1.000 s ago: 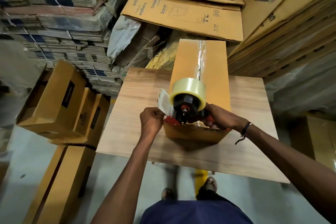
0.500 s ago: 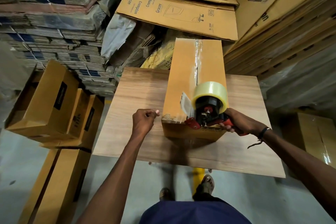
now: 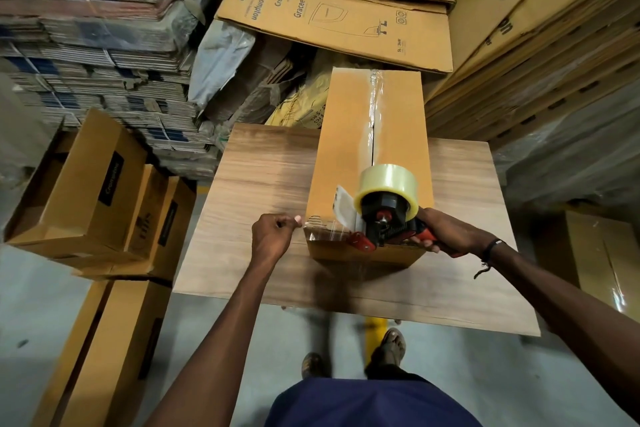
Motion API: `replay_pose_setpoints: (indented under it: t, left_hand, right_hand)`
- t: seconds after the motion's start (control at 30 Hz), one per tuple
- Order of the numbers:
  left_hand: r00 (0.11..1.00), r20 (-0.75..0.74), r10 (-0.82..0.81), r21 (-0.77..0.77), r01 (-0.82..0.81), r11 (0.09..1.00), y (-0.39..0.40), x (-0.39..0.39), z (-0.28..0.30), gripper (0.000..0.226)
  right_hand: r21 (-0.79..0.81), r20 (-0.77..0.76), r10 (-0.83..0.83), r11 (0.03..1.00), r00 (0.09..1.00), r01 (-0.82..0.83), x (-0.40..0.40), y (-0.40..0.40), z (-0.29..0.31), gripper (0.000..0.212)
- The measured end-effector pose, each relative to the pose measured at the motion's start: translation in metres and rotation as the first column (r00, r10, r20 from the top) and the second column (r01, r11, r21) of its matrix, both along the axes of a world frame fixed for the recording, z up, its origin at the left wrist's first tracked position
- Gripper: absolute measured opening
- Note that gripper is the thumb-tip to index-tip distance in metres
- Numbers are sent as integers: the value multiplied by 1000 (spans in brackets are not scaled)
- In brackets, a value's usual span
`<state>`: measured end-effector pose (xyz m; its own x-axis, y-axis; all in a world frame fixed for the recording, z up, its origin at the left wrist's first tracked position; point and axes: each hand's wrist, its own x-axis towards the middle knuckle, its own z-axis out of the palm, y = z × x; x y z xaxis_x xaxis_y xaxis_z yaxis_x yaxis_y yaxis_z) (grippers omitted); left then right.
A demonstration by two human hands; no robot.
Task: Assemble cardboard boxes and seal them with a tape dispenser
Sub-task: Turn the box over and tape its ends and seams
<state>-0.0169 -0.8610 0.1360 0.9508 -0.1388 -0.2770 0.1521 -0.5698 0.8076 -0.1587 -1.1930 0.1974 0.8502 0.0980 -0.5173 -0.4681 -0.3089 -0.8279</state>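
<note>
Right hand [image 3: 446,236] gripping tape dispenser [image 3: 384,211] at box [image 3: 370,163] near end, left hand [image 3: 273,239] pinching loose tape end [image 3: 323,230] taut for the cross-strip.

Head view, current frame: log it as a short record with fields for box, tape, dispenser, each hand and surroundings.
box: long cardboard box lying on a wooden table
tape: clear strip along the top seam, reaching the near end
dispenser: red and black tape dispenser with clear roll, at the box's near end
right hand: right hand grips the dispenser handle
left hand: left hand beside the box's near left corner, fingers curled, apparently pinching tape
surroundings: assembled boxes on the floor to the left; flat cartons behind
</note>
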Motion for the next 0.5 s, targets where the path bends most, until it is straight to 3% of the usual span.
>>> replay_pose_setpoints:
  t: [0.27,0.5]
  left_hand:
    - [974,-162,159,-150,-183,972,-8,-16,-13,16]
    - [982,-105,160,-22,-163,986,-17,-26,-22,10]
  right_hand:
    - [-10,2,13,1000,1000,-13,1,-1,-6,73]
    - [-81,27,1,997,1000,1,0,1,-7,64]
